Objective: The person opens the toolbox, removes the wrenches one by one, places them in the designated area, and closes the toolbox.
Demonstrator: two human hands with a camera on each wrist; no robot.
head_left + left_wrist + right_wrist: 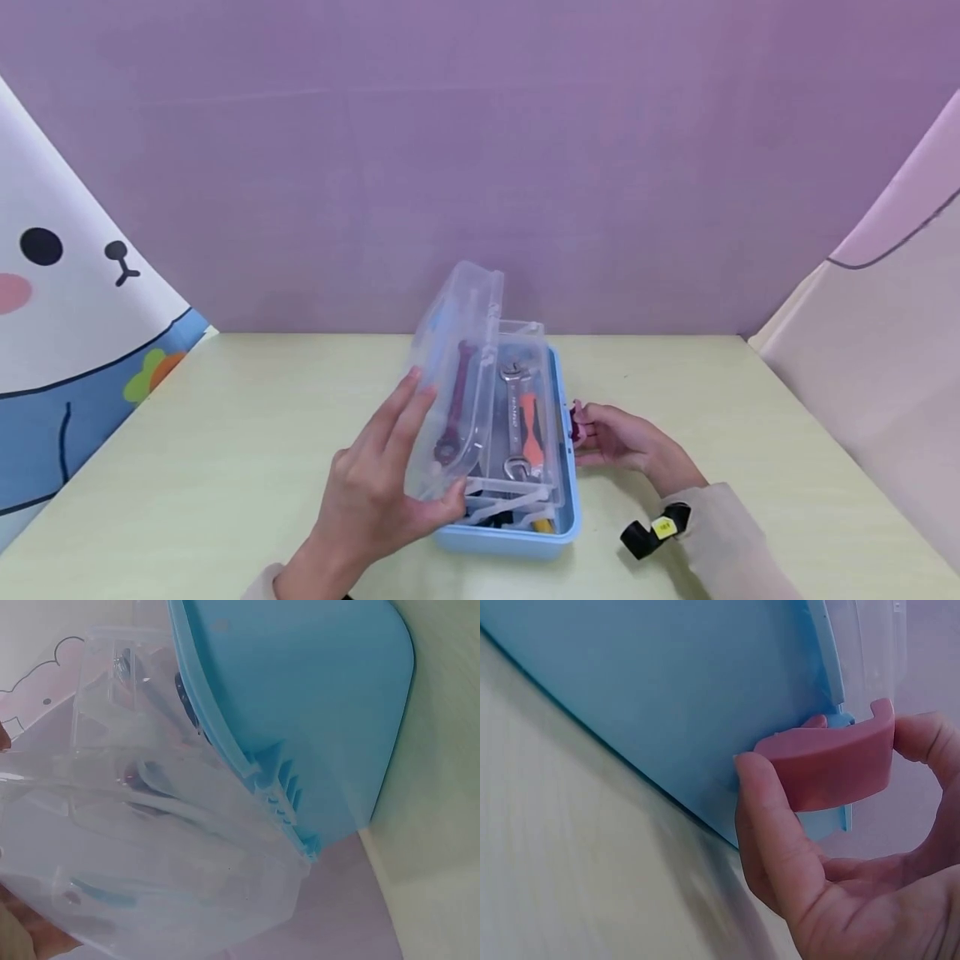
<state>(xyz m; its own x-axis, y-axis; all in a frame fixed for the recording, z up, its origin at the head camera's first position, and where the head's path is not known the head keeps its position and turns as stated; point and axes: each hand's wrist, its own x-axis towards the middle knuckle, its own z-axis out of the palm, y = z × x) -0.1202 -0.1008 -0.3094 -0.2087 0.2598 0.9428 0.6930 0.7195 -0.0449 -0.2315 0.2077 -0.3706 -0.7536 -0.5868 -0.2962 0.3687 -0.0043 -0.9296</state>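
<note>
Only right wrist view shows right hand (832, 847) pinching pink latch (832, 769)

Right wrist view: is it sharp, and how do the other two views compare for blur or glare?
Right wrist: pink latch and right hand sharp, table smeared. Left wrist: clear lid hazy with pale reflections, blue box crisper. Head: evenly lit, soft shadows.

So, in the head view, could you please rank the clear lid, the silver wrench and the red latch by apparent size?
1. clear lid, largest
2. silver wrench
3. red latch, smallest, partly hidden by the right hand
</note>
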